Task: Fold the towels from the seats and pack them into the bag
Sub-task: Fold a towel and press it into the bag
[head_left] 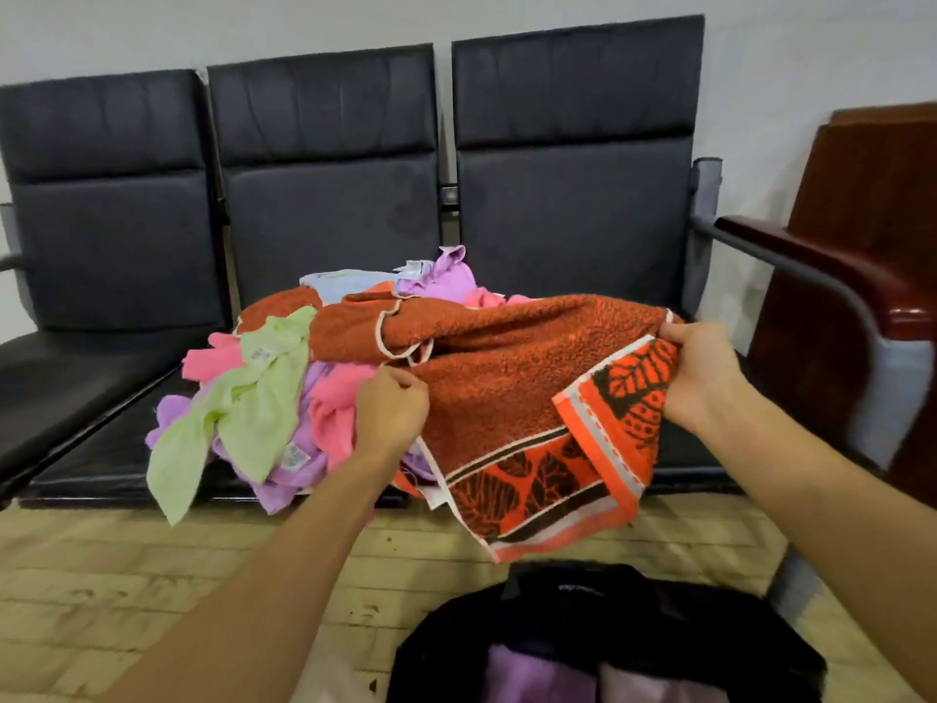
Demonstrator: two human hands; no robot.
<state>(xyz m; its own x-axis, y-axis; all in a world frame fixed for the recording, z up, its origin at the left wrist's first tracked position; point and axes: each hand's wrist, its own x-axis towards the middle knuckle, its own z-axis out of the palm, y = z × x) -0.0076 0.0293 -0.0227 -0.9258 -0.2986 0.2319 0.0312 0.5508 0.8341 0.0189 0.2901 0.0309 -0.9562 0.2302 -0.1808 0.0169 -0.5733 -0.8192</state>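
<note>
A row of three dark padded seats [324, 205] is standing against a pale wall [791, 68], with a reddish-brown wooden chair [872, 235] sitting just beside its right end. The floor [101, 591] of worn pale tiles is running along in front.

A big rust-orange towel [507, 378] with a leaf-patterned border is lying across the middle and right seats, its patterned end hanging over the front edge above the floor. Beneath and beside it, a heap of smaller towels is piling up on the middle seat: a lime green towel [238, 408] is draping down over the seat edge, pink towels [329, 408] and purple towels [441, 276] are tangling around it, and a light blue towel [339, 284] is peeking out at the back.

A black bag [583, 626] is sitting open on the floor at the bottom of the view, with lilac cloth [537, 672] lying inside.

The right hand [705, 372] is gripping the rust-orange towel at its right edge, fingers curling over the border. The left hand [390, 408] is pinching the same towel's near edge between thumb and fingers, next to the pink towels.
</note>
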